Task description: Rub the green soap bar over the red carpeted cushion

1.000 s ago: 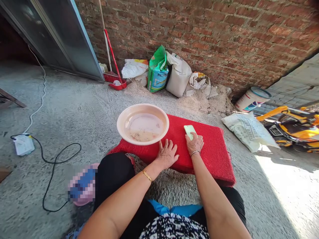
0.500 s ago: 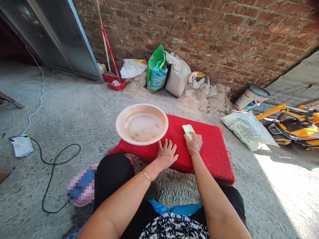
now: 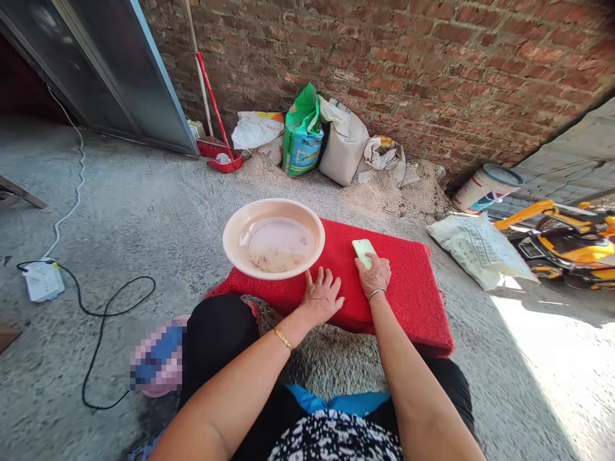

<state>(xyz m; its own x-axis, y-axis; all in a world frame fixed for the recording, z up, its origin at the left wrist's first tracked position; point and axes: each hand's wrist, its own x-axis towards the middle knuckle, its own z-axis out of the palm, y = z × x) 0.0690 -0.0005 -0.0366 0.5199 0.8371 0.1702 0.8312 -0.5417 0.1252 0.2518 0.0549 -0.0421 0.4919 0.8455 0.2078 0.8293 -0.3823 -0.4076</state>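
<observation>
My right hand point(image 3: 373, 276) is closed round the near end of a pale green flat block point(image 3: 364, 251) with rounded corners. The block lies against the red fuzzy cover point(image 3: 408, 262) of a low bench; its exact kind is unclear. On the front left part of the same cover, my left hand point(image 3: 323, 297) rests flat, fingers spread, holding nothing. Just beyond its fingertips stands a wide pale pink basin point(image 3: 229, 248), on the left end of the bench. Cloudy water with dark specks near the front fills part of it.
Along the brick wall stand a green bag point(image 3: 302, 137), a white sack point(image 3: 343, 144) and a red dustpan point(image 3: 225, 165). A flat sack point(image 3: 480, 250) and a yellow toy digger point(image 3: 571, 246) lie right. A power strip point(image 3: 43, 282) with a black cable is on the left floor.
</observation>
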